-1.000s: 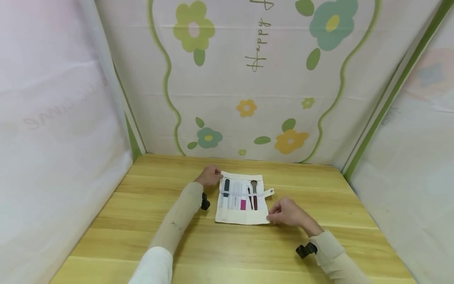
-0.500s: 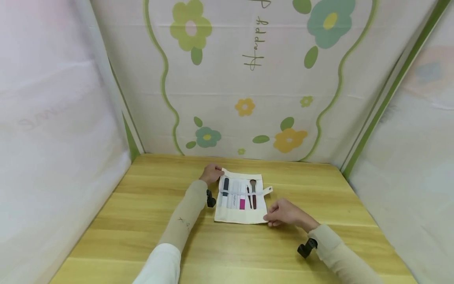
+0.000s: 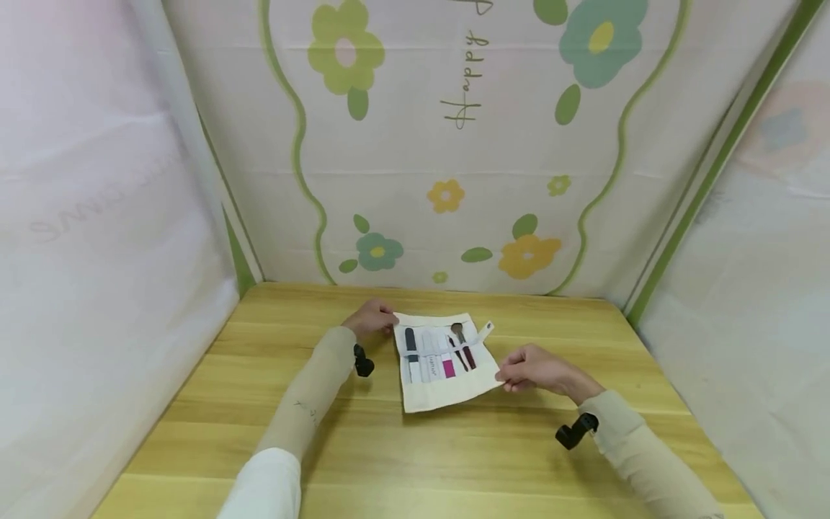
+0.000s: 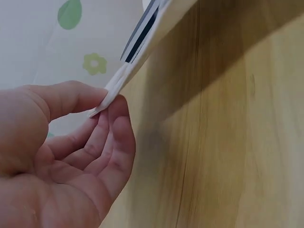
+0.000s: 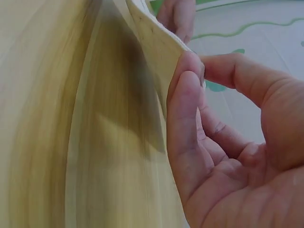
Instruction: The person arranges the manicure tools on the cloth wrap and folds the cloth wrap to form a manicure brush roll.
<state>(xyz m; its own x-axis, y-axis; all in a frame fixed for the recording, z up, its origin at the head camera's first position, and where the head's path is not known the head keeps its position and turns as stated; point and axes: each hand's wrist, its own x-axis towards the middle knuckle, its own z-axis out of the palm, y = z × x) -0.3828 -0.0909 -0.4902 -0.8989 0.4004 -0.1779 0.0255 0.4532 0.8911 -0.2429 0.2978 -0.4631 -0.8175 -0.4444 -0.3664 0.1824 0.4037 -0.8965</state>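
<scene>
A cream fabric roll-up pouch (image 3: 441, 395) lies unrolled between my hands, raised off the table at the gripped corners. Under its elastic band sit a dark-topped flat stick (image 3: 411, 342), a white-and-pink block (image 3: 448, 366), a thin dark red tool (image 3: 457, 353) and a brush (image 3: 468, 353) with a dark red handle. A strap with a snap (image 3: 488, 329) sticks out on the right. My left hand (image 3: 372, 319) pinches the far left corner between thumb and fingers. The near right corner is pinched by my right hand (image 3: 537, 369). In the right wrist view, the pouch's underside (image 5: 159, 45) shows.
The wooden table (image 3: 415, 461) stretches around the pouch, which casts a shadow on it. Flower-printed cloth (image 3: 389, 158) stands behind the table's back edge, with white cloth walls left (image 3: 117, 288) and right (image 3: 746, 303). Black cameras (image 3: 576, 431) are strapped to both wrists.
The pouch has turned and lifted, its near right corner now higher and farther right with my right hand. My left hand has shifted left with its corner.
</scene>
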